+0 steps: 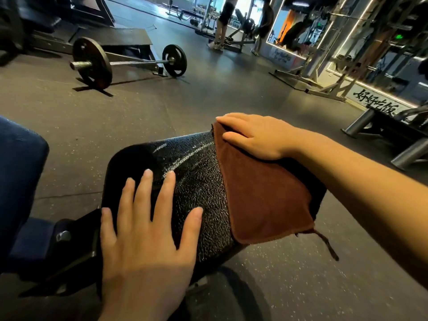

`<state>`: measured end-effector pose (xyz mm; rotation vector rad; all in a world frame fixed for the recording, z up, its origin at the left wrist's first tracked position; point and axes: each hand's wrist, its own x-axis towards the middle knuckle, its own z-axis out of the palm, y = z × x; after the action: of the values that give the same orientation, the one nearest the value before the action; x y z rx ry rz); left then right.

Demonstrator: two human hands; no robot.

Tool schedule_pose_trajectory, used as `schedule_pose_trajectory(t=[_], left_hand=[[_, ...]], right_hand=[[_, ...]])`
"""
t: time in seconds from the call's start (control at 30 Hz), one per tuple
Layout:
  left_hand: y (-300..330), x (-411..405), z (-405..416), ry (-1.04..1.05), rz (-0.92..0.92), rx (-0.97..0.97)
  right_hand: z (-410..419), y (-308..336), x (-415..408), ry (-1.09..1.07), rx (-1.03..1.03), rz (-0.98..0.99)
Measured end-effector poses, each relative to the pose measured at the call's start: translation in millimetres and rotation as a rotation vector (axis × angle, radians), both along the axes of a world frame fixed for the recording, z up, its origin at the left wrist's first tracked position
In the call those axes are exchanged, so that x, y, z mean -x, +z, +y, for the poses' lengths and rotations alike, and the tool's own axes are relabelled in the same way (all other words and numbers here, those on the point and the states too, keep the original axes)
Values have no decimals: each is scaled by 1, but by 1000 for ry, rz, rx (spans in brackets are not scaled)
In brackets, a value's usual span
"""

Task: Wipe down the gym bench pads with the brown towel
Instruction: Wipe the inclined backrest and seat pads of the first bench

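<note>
A black bench pad (199, 181) with a cracked, leathery skin fills the middle of the view, its rounded far end pointing out toward the gym floor (139, 107). The left hand (143, 232) lies flat on the near part of the pad, palm down, all fingers straight and spread, holding nothing. The right hand (252, 135) comes in from the right, its forearm crossing over the pad's right edge, and rests palm down on the brown towel (264, 200) at the towel's far corner, fingers nearly straight and lying on top of the cloth rather than wrapped round it. The towel is spread flat over the right side of the pad, one corner hanging past the pad's near right edge, with a thin loop or strap dangling from that corner. Pale streaks show on the bare pad surface just left of the towel. To the left, a dark blue pad (18, 172) stands beside the black one, with dark frame parts between them. Farther off on the dark speckled floor sits a loaded barbell (127, 62) with black plates. Grey metal rack frames (324, 72) stand at the right, and two people stand among machines in the bright background.
</note>
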<state>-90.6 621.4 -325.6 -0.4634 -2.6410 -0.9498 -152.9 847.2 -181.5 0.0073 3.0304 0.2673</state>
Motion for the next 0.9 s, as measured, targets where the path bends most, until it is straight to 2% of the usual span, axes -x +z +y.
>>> schedule_pose_trajectory(t=[0.13, 0.23, 0.47, 0.57, 0.63, 0.77, 0.9], left_hand=[[-2, -3, 2, 4, -21, 45], [6, -7, 2, -30, -124, 8], [46, -2, -9, -201, -499, 90], [72, 10, -22, -225, -704, 56], [95, 26, -29, -246, -844, 113], [123, 46, -36, -140, -1100, 208], [122, 45, -24, -89, -1190, 244]], right_hand=[[4, -12, -11, -114, -30, 166], [4, -14, -9, -136, -9, 141], [-1, -11, -6, -223, 62, 170], [-1, -8, -5, -246, 57, 126], [-3, -4, -2, -262, 55, 73], [-5, -1, -2, -262, 17, 69], [-1, -10, -1, -229, -27, 159]])
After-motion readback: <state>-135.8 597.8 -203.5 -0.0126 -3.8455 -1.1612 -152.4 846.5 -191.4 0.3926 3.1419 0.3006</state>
